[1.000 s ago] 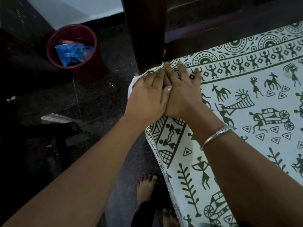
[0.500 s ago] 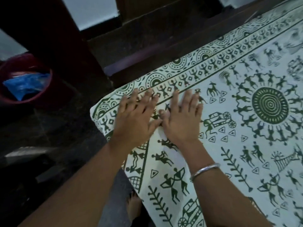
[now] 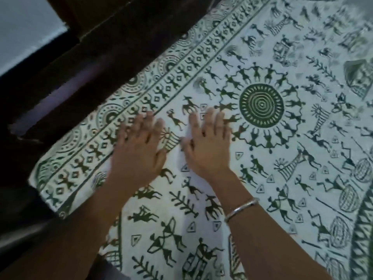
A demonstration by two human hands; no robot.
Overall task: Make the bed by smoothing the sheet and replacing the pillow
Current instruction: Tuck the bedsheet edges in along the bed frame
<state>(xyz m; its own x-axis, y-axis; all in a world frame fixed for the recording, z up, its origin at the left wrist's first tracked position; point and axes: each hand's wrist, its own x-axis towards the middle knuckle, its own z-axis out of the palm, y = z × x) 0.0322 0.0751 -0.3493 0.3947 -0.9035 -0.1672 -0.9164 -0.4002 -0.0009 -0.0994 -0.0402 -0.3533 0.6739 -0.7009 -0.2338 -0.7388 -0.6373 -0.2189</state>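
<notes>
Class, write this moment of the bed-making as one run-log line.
step: smoothing sheet | left hand: flat on sheet | right hand: flat on sheet | pillow: not in view

A pale, plain wall (image 3: 24, 33) occupies the upper left corner and is the brightest part of the background. A dark wooden post (image 3: 64, 13) stands upright in front of it. From the post, a dark wooden bed frame (image 3: 113, 37) runs diagonally from lower left to upper right; its rail (image 3: 66, 91) carries a faint purplish sheen. The floor (image 3: 18, 209) at lower left is dark and shows little detail. Lighting is dim and even.
</notes>
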